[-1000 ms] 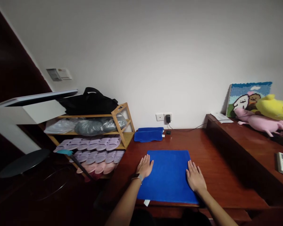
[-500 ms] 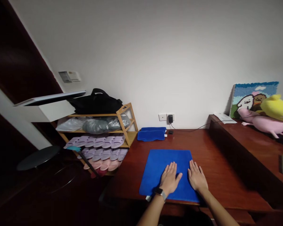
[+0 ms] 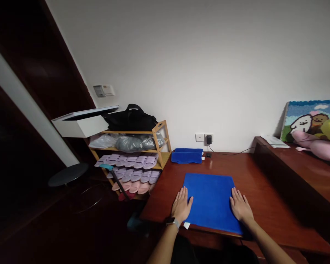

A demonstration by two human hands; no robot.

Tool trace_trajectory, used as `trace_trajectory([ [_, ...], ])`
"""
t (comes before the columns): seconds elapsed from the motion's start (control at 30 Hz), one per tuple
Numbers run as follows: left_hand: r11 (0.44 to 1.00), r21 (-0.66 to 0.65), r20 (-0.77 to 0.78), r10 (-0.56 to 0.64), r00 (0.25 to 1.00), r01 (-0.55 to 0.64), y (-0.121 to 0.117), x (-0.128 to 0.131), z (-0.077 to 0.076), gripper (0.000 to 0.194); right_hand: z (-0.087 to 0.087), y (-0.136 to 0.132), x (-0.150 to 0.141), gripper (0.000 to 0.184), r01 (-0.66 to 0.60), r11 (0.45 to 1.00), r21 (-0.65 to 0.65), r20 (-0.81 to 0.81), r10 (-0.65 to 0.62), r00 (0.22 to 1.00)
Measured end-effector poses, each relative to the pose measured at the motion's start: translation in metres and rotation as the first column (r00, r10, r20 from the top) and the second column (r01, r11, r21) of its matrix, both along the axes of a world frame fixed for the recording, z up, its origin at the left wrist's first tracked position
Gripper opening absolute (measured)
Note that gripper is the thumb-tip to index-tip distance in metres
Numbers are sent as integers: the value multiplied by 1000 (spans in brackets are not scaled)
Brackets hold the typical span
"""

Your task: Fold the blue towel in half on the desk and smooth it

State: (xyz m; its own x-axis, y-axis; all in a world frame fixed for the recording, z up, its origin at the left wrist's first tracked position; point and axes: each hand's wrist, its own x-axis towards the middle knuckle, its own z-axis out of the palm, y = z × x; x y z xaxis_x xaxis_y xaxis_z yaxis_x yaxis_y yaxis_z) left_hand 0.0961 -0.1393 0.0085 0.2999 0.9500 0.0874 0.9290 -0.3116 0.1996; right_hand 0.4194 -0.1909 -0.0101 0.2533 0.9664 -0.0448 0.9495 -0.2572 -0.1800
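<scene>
Two hands lie open before you, palms down, fingers close together and pointing away, gripping nothing. Your left hand (image 3: 182,206) rests over the left edge of the spread blue cloth (image 3: 210,201), its thumb toward the middle; your right hand (image 3: 240,207) mirrors it on the right edge. Set out like this, your palms probably press both sides flat and square without any need to pinch the fabric.

The cloth lies in a single smooth sheet at the near side of the reddish-brown wooden desk (image 3: 260,194), likely so that you can reach every corner without stretching. Its white label (image 3: 186,225) pokes out at the near left corner, apparently because it is sewn to the edge there.

Farther off, the folded blue cloths (image 3: 187,157) sit at the back left of the desk, near the wall, presumably out of the way so that the spread one has room. Just to their right, a black charger (image 3: 209,140) is plugged into the wall socket (image 3: 200,137). Its cord (image 3: 231,154) trails rightward along the back of the desk, a route that leaves your hands unhindered.
</scene>
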Motion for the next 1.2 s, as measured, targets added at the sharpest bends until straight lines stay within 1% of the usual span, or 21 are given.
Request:
trace_trajectory([
  [0.1, 1000, 9, 3, -2, 1000, 2, 0, 1, 0, 72, 3, -11, -3, 69, 7, 1000, -15, -9, -7, 1000],
  [0.2, 1000, 8, -6, 7, 1000, -7, 0, 1, 0, 73, 1, -34, -8, 70, -31, 999, 13, -10, 32, 999],
  [0.27, 1000, 18, -6, 8, 1000, -8, 1, 1, -1, 73, -2, -50, -11, 71, -52, 999, 7, -16, 52, 999],
  [0.37, 999, 47, -9, 5, 1000, -5, 4, 1, -3, 71, -2, -63, -17, 70, -39, 999, -17, -13, 38, 999],
  [0.47, 999, 53, -25, -1, 1000, 2, 6, 2, -4, 71, 1, -63, -21, 70, -12, 1000, 8, -20, 12, 1000],
  [0.6, 1000, 20, -54, -12, 998, 13, 9, 1, -2, 72, 4, -61, -21, 69, -2, 1000, 30, -67, 4, 998],
  [0.7, 1000, -17, -81, -12, 997, 10, 10, 0, 5, 72, 5, -60, -20, 69, 5, 999, 38, -88, -1, 996],
  [0.8, 999, -43, -121, 1, 993, -6, 9, 6, 18, 74, 6, -60, -20, 69, 0, 999, 40, -105, 5, 994],
  [0.87, 1000, -9, -125, -2, 992, 0, 3, 23, 27, 75, 7, -60, -20, 69, -6, 999, 39, -110, 11, 994],
  [0.9, 999, 19, -114, -23, 993, 26, -2, 36, 30, 75, 8, -60, -20, 69, -8, 999, 39, -111, 12, 994],
  [0.97, 988, 67, -73, -134, 988, 139, -16, 71, 32, 74, 9, -61, -20, 69, -9, 999, 38, -113, 13, 994],
  [1.03, 952, 78, -25, -296, 955, 297, -34, 110, 27, 74, 10, -61, -20, 69, -12, 999, 38, -112, 16, 994],
  [1.1, 919, 59, 20, -392, 920, 390, -49, 143, 17, 74, 9, -61, -19, 69, -22, 999, 35, -105, 26, 994],
  [1.13, 912, 44, 36, -410, 911, 409, -54, 154, 11, 73, 8, -61, -19, 69, -26, 999, 33, -100, 29, 995],
  [1.17, 910, 30, 44, -415, 909, 414, -58, 159, 6, 73, 7, -61, -19, 69, -28, 999, 29, -95, 31, 995],
  [1.2, 911, 18, 44, -412, 910, 411, -59, 158, 2, 72, 6, -61, -18, 69, -29, 999, 27, -90, 31, 995],
])
